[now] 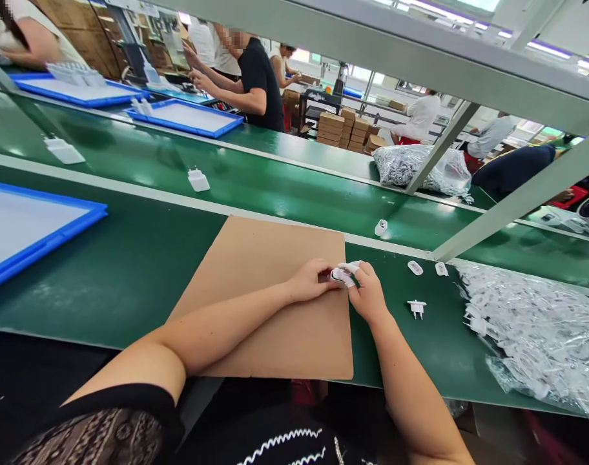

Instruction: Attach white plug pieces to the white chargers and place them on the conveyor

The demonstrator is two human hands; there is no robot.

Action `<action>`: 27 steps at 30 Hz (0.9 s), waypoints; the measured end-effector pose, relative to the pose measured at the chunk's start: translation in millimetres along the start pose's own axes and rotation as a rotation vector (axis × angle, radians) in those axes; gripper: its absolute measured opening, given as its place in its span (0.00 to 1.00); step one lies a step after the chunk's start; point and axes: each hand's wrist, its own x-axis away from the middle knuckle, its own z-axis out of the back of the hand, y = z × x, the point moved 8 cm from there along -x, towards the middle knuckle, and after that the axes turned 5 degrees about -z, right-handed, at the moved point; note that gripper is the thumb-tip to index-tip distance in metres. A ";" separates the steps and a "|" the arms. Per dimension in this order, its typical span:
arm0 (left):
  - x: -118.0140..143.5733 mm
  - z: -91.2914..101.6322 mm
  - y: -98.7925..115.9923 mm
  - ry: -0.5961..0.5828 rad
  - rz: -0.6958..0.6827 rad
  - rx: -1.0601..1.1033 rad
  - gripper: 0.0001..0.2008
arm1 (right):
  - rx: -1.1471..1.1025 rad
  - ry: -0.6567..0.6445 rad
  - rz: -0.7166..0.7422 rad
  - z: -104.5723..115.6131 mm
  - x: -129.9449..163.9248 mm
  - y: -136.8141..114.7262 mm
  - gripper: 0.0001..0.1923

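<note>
On the green tabletop (130, 271), a small white plastic plug part (341, 276) is pinched between left hand (310, 281) and right hand (369, 296), fingers closed on it; a clear plastic bag (541, 329) is filled with white parts.

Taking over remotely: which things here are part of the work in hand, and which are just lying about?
In hand: small white plug part, left hand, right hand, cardboard sheet.
Lying about: plug piece, bag of white parts, blue tray, adapter.
</note>
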 end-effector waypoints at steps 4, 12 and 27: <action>0.2 0.0 1.1 0.000 -0.011 -0.001 0.13 | 0.118 -0.037 0.041 -5.2 -2.4 -5.0 0.19; -2.6 0.4 1.0 -0.010 -0.007 -0.028 0.13 | 0.249 0.005 0.089 -4.2 -2.8 -10.2 0.17; -1.3 1.1 -6.9 0.028 0.065 0.022 0.14 | 0.368 -0.085 -0.125 -8.8 -11.2 -4.0 0.07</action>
